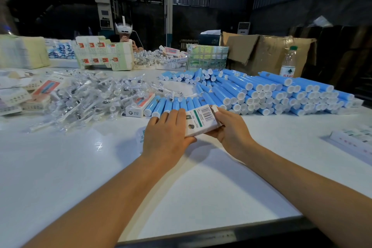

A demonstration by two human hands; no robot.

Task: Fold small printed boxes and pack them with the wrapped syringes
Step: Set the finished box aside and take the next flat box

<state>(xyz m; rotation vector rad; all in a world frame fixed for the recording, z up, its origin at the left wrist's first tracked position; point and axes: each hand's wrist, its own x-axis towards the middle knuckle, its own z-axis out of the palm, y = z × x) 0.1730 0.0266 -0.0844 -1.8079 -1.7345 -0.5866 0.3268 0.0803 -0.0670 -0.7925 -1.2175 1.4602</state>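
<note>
A small white printed cardboard box (202,121), barcoded, is gripped by both hands, left hand (166,137) and right hand (233,129); its long axis seemingly runs near-left to far-right.

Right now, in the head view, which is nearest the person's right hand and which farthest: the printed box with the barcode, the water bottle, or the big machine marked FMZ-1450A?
1. The printed box: held by the right hand itself, with the left hand on it too.
2. The water bottle: back right, behind the blue tubes.
3. The machine: far back left, beyond the table.
</note>
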